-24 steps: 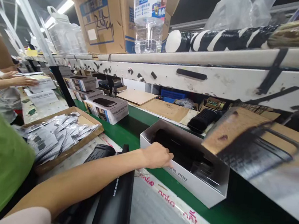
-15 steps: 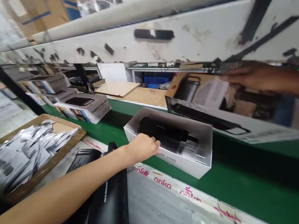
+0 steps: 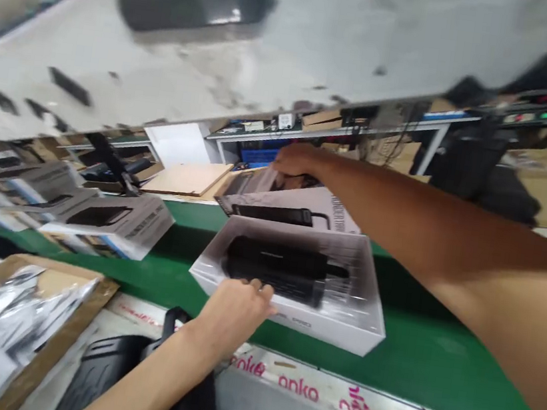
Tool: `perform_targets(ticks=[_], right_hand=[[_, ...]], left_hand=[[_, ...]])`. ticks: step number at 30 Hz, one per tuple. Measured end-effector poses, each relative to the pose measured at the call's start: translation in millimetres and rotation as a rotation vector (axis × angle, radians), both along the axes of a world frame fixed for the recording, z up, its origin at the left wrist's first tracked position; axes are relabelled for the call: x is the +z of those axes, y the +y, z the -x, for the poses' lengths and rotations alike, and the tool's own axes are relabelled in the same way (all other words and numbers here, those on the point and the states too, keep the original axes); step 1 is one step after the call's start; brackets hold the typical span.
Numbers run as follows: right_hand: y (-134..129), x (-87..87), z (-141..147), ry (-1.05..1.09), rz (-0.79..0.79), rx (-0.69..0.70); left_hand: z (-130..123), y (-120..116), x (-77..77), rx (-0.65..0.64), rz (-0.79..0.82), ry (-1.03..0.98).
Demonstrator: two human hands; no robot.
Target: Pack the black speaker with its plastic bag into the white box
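Open white cardboard box (image 3: 339,321) holding a black cylindrical device (image 3: 275,269) sits on the green conveyor belt (image 3: 416,345); left hand (image 3: 234,311) grips its near rim, right hand (image 3: 299,161) clutches a blurred printed lid (image 3: 304,202) beyond.

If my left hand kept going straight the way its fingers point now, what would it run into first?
Most likely the black device lying in the open white box. The left hand rests on the box's near wall with fingers aimed over the rim toward it, though depth is hard to judge from this view.
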State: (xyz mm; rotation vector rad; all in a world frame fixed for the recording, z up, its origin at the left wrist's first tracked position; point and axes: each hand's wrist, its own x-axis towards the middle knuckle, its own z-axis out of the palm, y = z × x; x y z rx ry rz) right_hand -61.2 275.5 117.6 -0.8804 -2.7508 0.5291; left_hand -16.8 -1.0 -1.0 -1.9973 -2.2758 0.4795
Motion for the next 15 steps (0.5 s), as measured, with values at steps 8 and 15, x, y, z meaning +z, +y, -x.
perform_targets(ticks=[8, 15], right_hand=[[11, -0.7, -90, -0.202, -0.281, 0.38], [-1, -15.8, -129, -0.148, -0.5, 0.423]], left_hand=[[4, -7, 9.8, 0.091, 0.016, 0.035], [43, -31, -10.1, 0.069, -0.225, -0.091]])
